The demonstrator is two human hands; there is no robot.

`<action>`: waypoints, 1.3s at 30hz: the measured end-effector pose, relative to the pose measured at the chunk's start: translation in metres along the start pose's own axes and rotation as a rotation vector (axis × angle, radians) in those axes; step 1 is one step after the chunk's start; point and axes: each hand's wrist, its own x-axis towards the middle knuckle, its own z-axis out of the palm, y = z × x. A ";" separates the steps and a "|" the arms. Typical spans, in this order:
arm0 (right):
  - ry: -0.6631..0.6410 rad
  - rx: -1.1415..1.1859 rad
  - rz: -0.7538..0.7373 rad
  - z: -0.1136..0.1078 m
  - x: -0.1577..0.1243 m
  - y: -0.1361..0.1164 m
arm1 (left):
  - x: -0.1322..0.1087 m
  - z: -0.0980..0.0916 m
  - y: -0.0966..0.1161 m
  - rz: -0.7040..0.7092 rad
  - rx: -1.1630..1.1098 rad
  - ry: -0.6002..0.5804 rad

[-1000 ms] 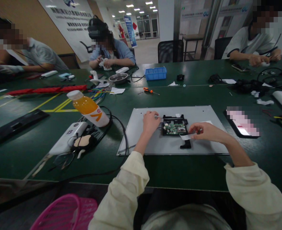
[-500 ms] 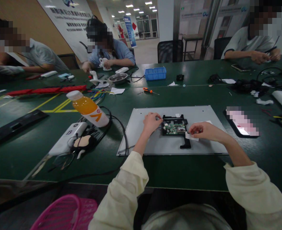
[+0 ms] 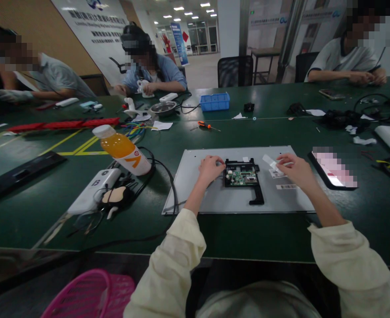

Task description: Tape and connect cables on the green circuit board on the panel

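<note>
A flat light-grey panel (image 3: 195, 194) lies on the table in front of me. On it sits a black plastic frame (image 3: 258, 194) around a green circuit board (image 3: 239, 177). My left hand (image 3: 211, 168) is at the frame's left edge, fingers bent and closed against it; the fingertips are partly hidden. To the right of the frame, my right hand (image 3: 294, 169) pinches a thin, whitish, slightly see-through strip (image 3: 269, 162) just above the panel. Below the strip a printed white label (image 3: 277, 173) shows on the panel, with a barcode label (image 3: 286, 187) nearer to me.
Left of the panel stand a tilted juice bottle (image 3: 125, 152), a white power bank (image 3: 93, 192) and black cables. A phone (image 3: 332, 170) lies to the right. Farther back are an orange screwdriver (image 3: 204, 125) and a blue basket (image 3: 215, 102). Co-workers sit across the table.
My right hand has moved right and slightly up with the whitish strip, away from the frame, uncovering the labels. My left hand has stayed at the frame's left edge.
</note>
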 end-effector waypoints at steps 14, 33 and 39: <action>0.283 -0.536 -0.317 0.012 0.005 0.031 | 0.007 0.008 -0.007 0.013 -0.149 0.159; -0.013 -0.485 -0.406 0.027 0.006 0.036 | 0.005 0.009 -0.008 0.039 0.022 0.230; 0.010 -0.518 -0.396 0.030 0.007 0.041 | 0.004 0.009 -0.008 0.045 0.016 0.246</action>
